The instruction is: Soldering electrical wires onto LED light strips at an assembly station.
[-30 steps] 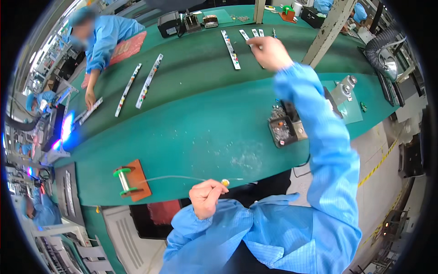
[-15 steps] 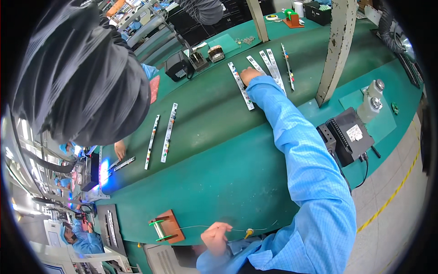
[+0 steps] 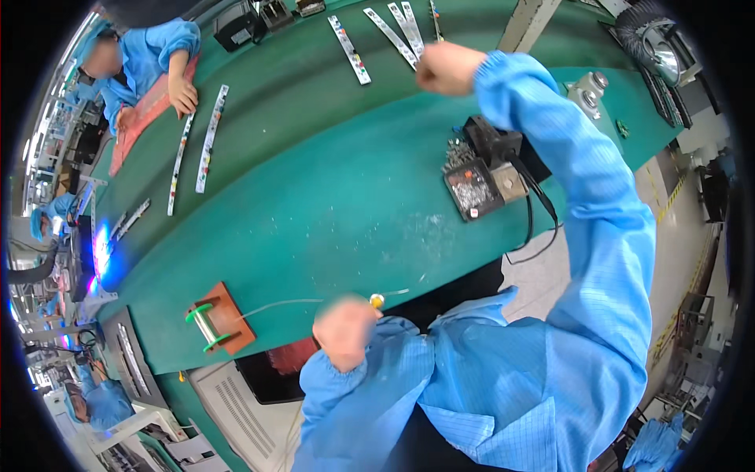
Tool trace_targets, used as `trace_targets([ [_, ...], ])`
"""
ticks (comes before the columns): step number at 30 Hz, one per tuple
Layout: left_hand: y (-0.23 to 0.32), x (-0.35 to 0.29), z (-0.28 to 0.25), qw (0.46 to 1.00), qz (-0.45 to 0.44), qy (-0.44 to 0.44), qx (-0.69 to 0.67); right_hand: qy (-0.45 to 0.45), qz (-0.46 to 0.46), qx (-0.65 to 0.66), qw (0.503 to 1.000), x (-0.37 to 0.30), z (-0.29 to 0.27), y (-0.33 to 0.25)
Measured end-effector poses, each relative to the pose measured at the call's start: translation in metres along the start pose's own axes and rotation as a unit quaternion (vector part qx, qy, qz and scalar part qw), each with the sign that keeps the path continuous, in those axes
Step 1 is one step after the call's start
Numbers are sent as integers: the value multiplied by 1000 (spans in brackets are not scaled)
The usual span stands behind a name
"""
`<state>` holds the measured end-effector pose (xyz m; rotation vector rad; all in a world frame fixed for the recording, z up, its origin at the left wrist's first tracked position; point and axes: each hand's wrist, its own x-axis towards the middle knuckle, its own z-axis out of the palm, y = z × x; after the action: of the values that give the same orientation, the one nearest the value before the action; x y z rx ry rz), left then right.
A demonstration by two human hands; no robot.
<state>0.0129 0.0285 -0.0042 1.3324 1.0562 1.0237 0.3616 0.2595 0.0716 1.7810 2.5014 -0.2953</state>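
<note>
My right hand [image 3: 450, 69] reaches over the green conveyor belt with its fingers curled, at the near end of a white strip [image 3: 387, 35] carrying small components. Whether it grips that strip is hidden. Two more white strips [image 3: 409, 27] lie just beyond, and another strip [image 3: 350, 49] lies to the left. My left hand [image 3: 344, 330] is smeared by motion near the table's front edge. Beside it runs a thin wire [image 3: 287, 303] from a green-rimmed spool [image 3: 208, 326] on a brown stand. A small yellow round piece [image 3: 377, 300] shows just right of that hand.
A black device with a tray of small metal parts [image 3: 472, 189] stands below my right forearm, with cables at the table edge. Two strips [image 3: 211, 141] lie on the belt at left; a co-worker's hand [image 3: 182, 96] touches one. Bottles [image 3: 586, 94] and a metal post [image 3: 525, 27] stand right.
The view has shifted, bringing the co-worker and the tray of metal parts into sight. My right hand has drawn back along the strips toward their near ends. My left hand has become blurred.
</note>
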Motion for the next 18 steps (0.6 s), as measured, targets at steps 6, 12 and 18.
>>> trace_targets([
  [6, -2, -11, 9, 992, 74, -68, -76, -75, 91, -5, 993, -79, 46, -30],
  [12, 3, -14, 7, 989, 104, -70, -72, 27, 124, -22, 992, -97, 37, -27],
  [18, 8, 3, -4, 992, 108, -51, -38, 261, -67, 195, 943, -175, 25, -82],
])
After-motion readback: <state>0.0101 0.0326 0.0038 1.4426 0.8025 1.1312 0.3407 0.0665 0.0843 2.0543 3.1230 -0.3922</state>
